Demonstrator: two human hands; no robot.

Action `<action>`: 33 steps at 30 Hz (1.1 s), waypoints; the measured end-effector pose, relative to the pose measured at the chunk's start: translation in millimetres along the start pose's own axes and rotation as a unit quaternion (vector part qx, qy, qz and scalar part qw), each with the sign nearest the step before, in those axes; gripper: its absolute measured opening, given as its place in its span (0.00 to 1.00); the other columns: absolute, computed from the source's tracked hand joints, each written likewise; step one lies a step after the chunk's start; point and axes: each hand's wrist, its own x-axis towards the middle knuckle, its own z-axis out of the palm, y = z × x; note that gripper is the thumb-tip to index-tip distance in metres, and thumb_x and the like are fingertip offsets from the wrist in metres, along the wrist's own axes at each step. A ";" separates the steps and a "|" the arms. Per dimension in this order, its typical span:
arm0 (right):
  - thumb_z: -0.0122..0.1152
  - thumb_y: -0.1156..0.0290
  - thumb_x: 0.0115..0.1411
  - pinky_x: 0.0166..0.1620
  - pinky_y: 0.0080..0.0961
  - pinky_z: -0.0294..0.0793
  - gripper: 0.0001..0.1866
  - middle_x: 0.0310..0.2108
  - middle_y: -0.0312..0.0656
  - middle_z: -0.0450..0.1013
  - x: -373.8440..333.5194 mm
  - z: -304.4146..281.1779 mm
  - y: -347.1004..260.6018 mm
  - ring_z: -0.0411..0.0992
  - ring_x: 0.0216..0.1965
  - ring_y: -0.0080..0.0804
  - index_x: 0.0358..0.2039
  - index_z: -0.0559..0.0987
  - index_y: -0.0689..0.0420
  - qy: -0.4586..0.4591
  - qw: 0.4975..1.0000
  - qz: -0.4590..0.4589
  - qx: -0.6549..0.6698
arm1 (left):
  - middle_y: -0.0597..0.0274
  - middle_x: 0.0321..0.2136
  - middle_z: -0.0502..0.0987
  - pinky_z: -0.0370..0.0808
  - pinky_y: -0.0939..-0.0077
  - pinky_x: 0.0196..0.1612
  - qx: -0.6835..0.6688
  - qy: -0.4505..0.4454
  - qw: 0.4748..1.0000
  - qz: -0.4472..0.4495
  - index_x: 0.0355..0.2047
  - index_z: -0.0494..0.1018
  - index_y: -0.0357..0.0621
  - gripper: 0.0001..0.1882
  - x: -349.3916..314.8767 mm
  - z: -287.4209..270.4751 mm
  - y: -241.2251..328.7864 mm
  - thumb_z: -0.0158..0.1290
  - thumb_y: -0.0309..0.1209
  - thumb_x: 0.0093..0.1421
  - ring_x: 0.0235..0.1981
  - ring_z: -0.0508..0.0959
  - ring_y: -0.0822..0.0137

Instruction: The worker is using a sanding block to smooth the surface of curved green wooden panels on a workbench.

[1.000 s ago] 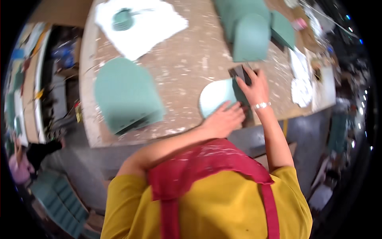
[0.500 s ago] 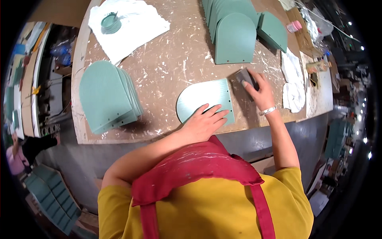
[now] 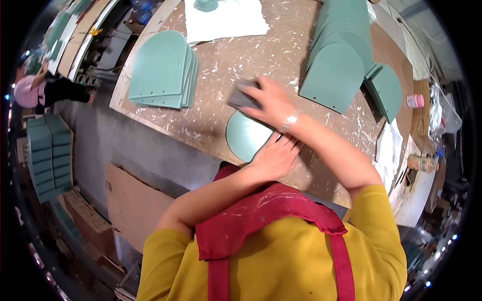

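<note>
A pale green, round-ended panel (image 3: 244, 136) lies flat near the table's front edge. My left hand (image 3: 276, 159) rests on its near right part, fingers stretched out and holding nothing. In my right hand (image 3: 273, 102) is a dark grey sanding block (image 3: 243, 94), gripped between thumb and fingers. The block is at the panel's far rounded edge, slightly blurred; whether it touches the panel I cannot tell. My right forearm and left hand hide the panel's right part.
A small stack of green panels (image 3: 159, 65) stands left, and a long row of them (image 3: 335, 75) far right. Beside that row lean more panels (image 3: 385, 90). A white cloth (image 3: 226, 22) bears a green container (image 3: 206, 4). Another person (image 3: 55, 90) is at far left.
My right hand has swept the sanding block leftward, from beyond the panel's straight edge to its rounded end. My left hand stays on the panel. The whole view has turned.
</note>
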 end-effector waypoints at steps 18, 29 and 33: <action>0.63 0.55 0.56 0.51 0.31 0.70 0.29 0.42 0.47 0.71 -16.7 -39.2 22.4 0.71 0.45 0.37 0.54 0.75 0.60 -0.122 0.961 0.144 0.203 | 0.52 0.65 0.58 0.49 0.47 0.67 0.014 0.034 0.994 0.106 0.59 0.64 0.41 0.29 -22.6 3.9 -4.0 0.44 0.41 0.60 0.67 0.56 0.55; 0.67 0.59 0.53 0.49 0.39 0.71 0.28 0.45 0.50 0.69 -16.4 -9.8 -0.3 0.71 0.46 0.50 0.54 0.75 0.53 -0.043 0.997 0.062 0.023 | 0.59 0.62 0.62 0.51 0.54 0.66 0.066 0.055 0.994 -0.073 0.61 0.63 0.45 0.28 -19.5 17.7 19.6 0.45 0.40 0.62 0.67 0.56 0.62; 0.66 0.59 0.53 0.49 0.40 0.70 0.27 0.44 0.52 0.68 -27.0 -3.9 9.1 0.70 0.45 0.50 0.54 0.75 0.52 -0.018 0.999 0.042 0.004 | 0.62 0.62 0.62 0.51 0.54 0.67 0.044 0.030 0.995 -0.081 0.61 0.63 0.45 0.27 -25.4 12.2 14.8 0.41 0.34 0.60 0.67 0.56 0.63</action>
